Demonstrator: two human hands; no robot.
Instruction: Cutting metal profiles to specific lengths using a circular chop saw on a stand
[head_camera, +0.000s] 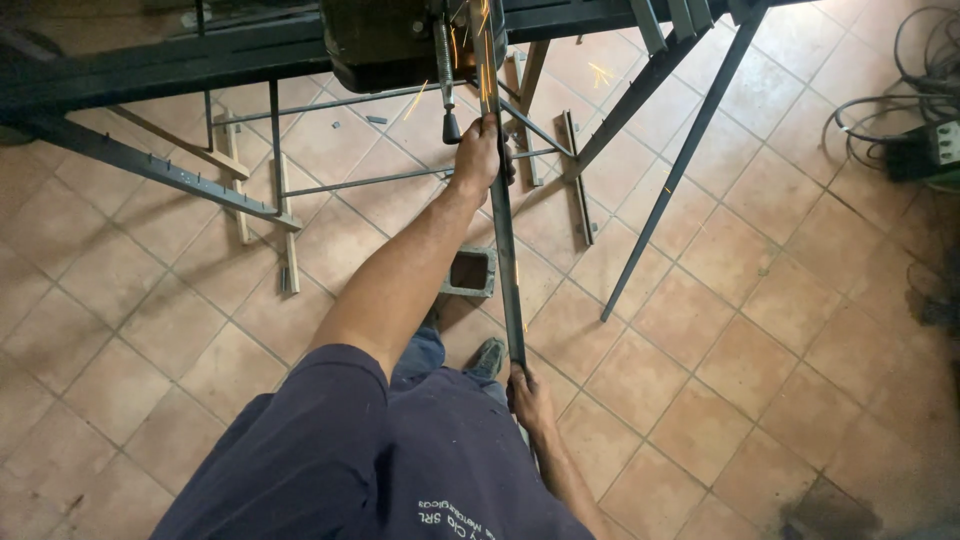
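Observation:
A long, thin dark metal bar (507, 260) runs from my waist up to a black cutting machine (385, 45) at the top, where orange sparks fly off it. My left hand (480, 155) is stretched out and shut on the bar just below the machine. Close to my body, my right hand (528, 397) grips the bar's near end. My dark blue shirt fills the bottom of the view, and a shoe (487, 357) shows below the bar.
The machine sits on a dark metal stand (150, 165) with slanted legs (680, 165) and thin cross rods. A short rectangular tube offcut (470, 271) lies on the tiled floor by my feet. Cables and a power box (935, 150) lie at the right.

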